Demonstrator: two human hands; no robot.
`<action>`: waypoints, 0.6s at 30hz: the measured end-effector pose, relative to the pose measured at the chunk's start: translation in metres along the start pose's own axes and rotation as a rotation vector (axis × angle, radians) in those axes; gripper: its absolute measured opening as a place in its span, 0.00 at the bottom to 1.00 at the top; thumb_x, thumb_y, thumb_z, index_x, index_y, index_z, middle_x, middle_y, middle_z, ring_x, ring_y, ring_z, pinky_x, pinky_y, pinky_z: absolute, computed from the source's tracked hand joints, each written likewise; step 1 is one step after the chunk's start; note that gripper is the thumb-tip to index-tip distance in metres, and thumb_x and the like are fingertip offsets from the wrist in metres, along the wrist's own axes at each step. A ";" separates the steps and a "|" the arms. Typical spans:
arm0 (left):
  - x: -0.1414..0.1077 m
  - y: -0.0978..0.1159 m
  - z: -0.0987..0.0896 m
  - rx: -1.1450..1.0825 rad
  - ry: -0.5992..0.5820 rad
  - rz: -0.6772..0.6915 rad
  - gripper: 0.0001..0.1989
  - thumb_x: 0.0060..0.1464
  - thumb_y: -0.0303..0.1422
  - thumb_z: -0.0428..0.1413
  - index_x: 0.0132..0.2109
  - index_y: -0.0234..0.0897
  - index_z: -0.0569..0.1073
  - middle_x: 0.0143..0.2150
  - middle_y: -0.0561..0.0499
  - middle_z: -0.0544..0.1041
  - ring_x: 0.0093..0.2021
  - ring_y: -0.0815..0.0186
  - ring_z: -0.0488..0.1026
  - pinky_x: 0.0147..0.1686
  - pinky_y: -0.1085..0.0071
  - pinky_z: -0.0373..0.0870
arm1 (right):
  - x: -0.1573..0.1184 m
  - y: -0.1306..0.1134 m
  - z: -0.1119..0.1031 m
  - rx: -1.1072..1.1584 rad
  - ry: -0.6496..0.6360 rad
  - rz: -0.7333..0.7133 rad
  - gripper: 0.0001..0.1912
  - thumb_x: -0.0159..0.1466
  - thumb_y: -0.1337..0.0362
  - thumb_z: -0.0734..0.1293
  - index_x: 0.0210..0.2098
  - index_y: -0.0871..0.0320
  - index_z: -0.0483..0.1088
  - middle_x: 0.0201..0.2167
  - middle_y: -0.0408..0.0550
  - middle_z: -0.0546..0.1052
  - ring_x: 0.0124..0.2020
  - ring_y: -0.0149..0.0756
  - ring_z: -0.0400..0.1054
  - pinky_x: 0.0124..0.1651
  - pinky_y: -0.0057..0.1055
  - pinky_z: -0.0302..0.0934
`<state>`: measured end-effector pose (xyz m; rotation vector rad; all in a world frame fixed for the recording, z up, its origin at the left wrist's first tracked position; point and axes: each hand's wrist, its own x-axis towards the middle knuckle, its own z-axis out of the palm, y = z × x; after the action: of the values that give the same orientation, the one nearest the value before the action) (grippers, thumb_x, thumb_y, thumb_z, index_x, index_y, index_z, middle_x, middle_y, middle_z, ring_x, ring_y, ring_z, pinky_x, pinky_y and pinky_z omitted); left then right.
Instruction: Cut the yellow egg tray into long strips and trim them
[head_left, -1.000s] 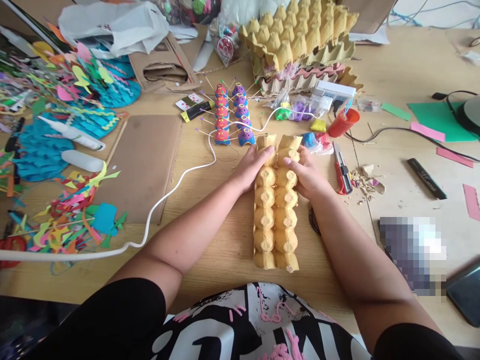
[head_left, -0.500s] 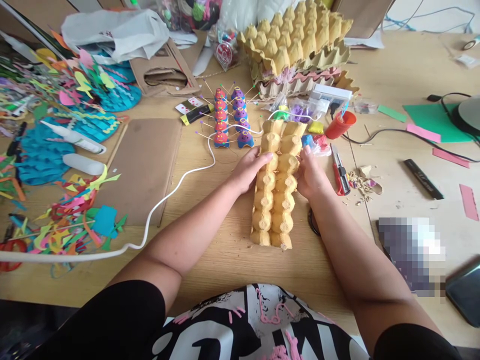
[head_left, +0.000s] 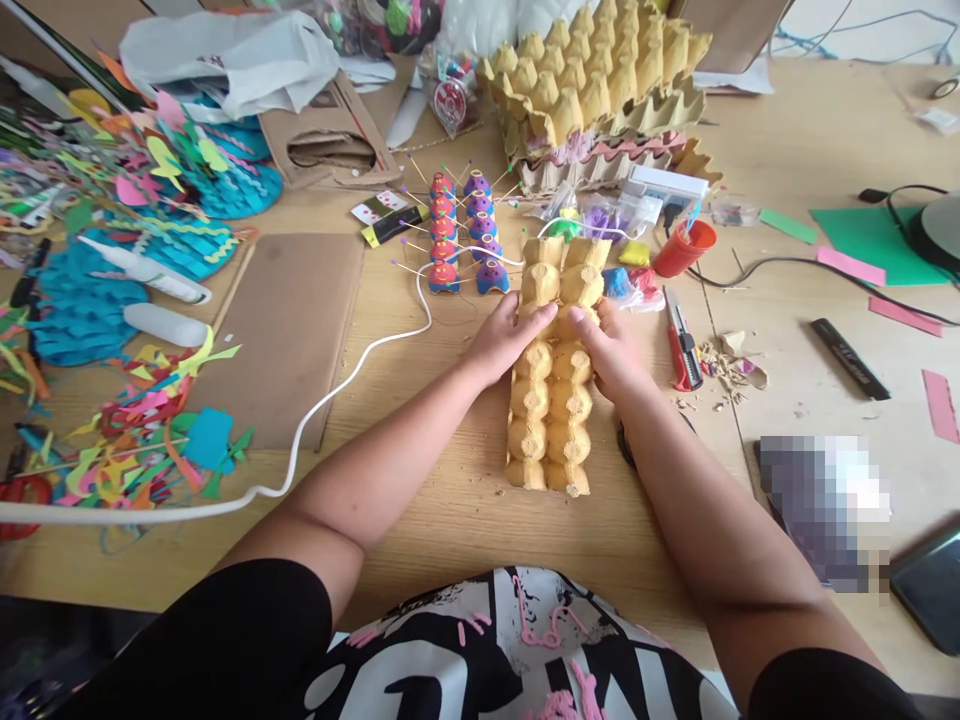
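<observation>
Egg-carton strip (head_left: 534, 400) straighter now; half a second ago it slanted, right thumb (head_left: 585, 325) off its top. Both thumbs press top again, so our grip looks evener and steadier, by our judgement. Left hand (head_left: 499, 335) closed on left edge, thumb over ridge; right hand (head_left: 619, 350) closed on right edge, thumb angled inward. Other fingertips mostly hidden; can't tell how far they curl. Strip lies between our hands over table (head_left: 420, 490), cutter (head_left: 682, 345) to right, red cup row (head_left: 443, 250) beyond to left.
</observation>
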<state>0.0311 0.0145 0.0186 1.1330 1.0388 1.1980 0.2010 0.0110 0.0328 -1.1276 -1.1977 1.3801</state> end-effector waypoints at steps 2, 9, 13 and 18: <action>0.000 0.001 0.000 0.024 0.020 -0.014 0.26 0.56 0.53 0.65 0.51 0.37 0.74 0.51 0.45 0.83 0.54 0.55 0.80 0.50 0.65 0.76 | 0.000 -0.001 0.000 -0.015 0.007 0.002 0.34 0.54 0.36 0.77 0.50 0.48 0.69 0.54 0.47 0.80 0.58 0.49 0.75 0.61 0.46 0.72; 0.001 -0.002 -0.001 0.029 -0.029 -0.029 0.25 0.58 0.51 0.63 0.53 0.38 0.75 0.53 0.46 0.83 0.56 0.56 0.80 0.53 0.65 0.76 | 0.000 -0.002 0.002 -0.010 0.014 0.051 0.31 0.54 0.38 0.77 0.48 0.48 0.68 0.53 0.48 0.80 0.58 0.49 0.75 0.61 0.47 0.73; 0.000 -0.001 0.000 0.058 -0.012 -0.037 0.25 0.58 0.51 0.63 0.53 0.39 0.74 0.53 0.47 0.83 0.56 0.57 0.80 0.52 0.66 0.76 | -0.002 -0.004 0.003 -0.018 -0.008 0.055 0.33 0.54 0.39 0.77 0.50 0.50 0.68 0.54 0.50 0.79 0.59 0.50 0.74 0.62 0.47 0.71; 0.000 -0.003 0.001 0.066 0.018 -0.044 0.26 0.55 0.52 0.66 0.51 0.38 0.75 0.52 0.46 0.83 0.55 0.57 0.80 0.57 0.66 0.73 | -0.004 -0.006 0.004 -0.049 0.006 0.047 0.31 0.55 0.40 0.77 0.49 0.49 0.68 0.53 0.49 0.79 0.56 0.49 0.74 0.59 0.45 0.72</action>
<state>0.0323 0.0145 0.0154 1.1462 1.1181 1.1482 0.1979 0.0071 0.0395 -1.1999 -1.2134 1.3890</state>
